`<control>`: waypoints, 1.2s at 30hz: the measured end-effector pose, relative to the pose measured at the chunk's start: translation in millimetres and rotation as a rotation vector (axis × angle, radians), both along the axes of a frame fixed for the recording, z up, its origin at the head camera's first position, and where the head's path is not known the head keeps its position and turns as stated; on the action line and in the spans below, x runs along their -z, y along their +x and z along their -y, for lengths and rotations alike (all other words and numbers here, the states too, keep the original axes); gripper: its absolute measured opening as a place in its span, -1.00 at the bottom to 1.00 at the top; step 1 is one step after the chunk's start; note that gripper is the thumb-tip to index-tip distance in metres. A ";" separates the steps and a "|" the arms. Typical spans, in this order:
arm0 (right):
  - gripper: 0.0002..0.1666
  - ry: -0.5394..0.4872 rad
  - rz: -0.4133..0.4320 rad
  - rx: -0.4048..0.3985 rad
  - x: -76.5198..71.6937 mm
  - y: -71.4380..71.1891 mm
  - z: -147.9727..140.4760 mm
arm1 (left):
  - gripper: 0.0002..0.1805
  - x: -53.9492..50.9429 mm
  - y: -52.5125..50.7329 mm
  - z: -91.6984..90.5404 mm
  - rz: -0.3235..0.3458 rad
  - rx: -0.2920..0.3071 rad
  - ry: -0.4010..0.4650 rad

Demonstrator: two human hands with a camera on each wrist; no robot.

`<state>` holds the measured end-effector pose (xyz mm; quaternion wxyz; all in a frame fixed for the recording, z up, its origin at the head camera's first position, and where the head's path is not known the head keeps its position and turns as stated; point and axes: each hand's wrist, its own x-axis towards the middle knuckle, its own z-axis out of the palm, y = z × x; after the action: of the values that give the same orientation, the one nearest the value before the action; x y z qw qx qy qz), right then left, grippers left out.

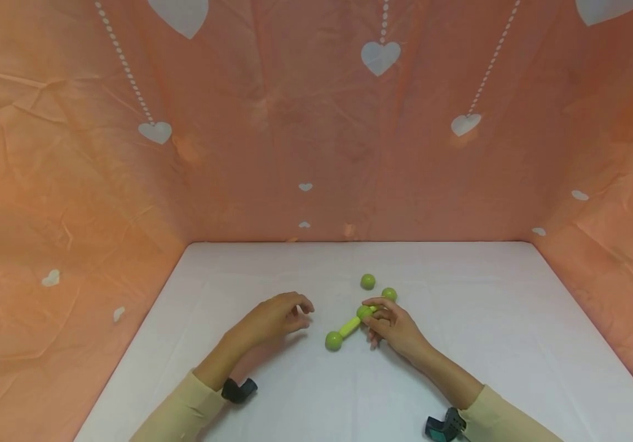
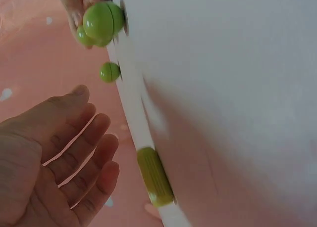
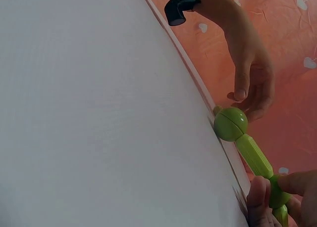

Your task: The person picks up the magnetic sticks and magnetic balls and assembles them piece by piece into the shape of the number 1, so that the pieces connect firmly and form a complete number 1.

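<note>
My right hand [image 1: 399, 331] pinches the middle green ball [image 1: 365, 312] between thumb and fingers. From it a yellow-green rod [image 1: 349, 326] runs to an end ball [image 1: 333, 341]; on its far side, a partly covered rod leads to another ball [image 1: 389, 294]. In the right wrist view, the end ball [image 3: 231, 124], rod [image 3: 254, 155] and gripped ball [image 3: 280, 190] form a line. My left hand [image 1: 277, 317] is held left of the chain, fingers loosely bent with nothing in them. The left wrist view shows a separate ribbed rod [image 2: 155, 177] beyond its fingers.
A loose green ball [image 1: 368, 282] sits on the white table [image 1: 239, 264] behind the chain. Orange cloth [image 1: 272, 153] with pale hearts rises at the back and both sides. Dark wrist devices are on both forearms.
</note>
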<state>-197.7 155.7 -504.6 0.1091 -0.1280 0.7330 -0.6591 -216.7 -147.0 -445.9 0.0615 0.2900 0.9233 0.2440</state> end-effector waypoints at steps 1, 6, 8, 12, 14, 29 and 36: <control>-0.46 0.001 0.004 0.003 0.1 -0.1 0.0 | -0.71 -0.3 -1.0 1.6 -0.004 -0.004 -0.002; -0.46 -0.007 0.003 -0.001 -0.4 -0.2 -0.7 | -0.71 0.0 -5.2 8.1 -0.032 -0.022 -0.028; -0.46 -0.012 -0.001 -0.003 -1.0 0.0 -1.1 | -0.71 -0.2 -6.4 9.9 -0.048 -0.026 -0.033; -0.47 -0.011 -0.001 0.008 -1.1 0.2 -1.4 | -0.71 0.7 -8.7 13.4 -0.056 -0.043 -0.042; -0.48 -0.006 0.004 0.023 -0.6 0.4 -1.4 | -0.71 1.6 -9.8 15.1 -0.053 -0.054 -0.046; -0.49 0.090 0.013 0.111 1.7 0.2 -0.9 | -0.77 6.5 -15.9 22.3 -0.112 -0.108 -0.073; -0.49 0.078 0.020 0.114 -0.5 -0.6 -0.4 | -0.76 9.2 -19.1 22.5 -0.164 -0.112 -0.122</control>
<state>-198.4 156.2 -504.0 0.0834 -0.0751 0.7632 -0.6363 -235.8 -169.5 -455.1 -0.0105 0.2530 0.9531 0.1660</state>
